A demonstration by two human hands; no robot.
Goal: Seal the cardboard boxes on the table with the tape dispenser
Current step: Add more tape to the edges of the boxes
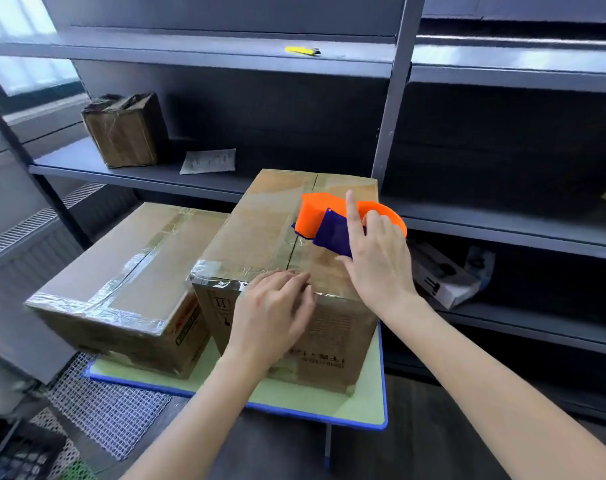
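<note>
Two cardboard boxes stand on a small green table with a blue edge. The taller box is in the middle, its top seam partly covered with clear tape. The lower box sits to its left, with tape along its top. An orange and purple tape dispenser rests on the taller box's top, over the seam. My right hand grips the dispenser, index finger pointing up. My left hand presses its fingertips on the taller box's near top edge, at the seam's end.
Dark metal shelves stand right behind the table. On them are a worn taped box, a flat white packet, a yellow cutter higher up and a white carton at the right. A mesh mat lies on the floor at the left.
</note>
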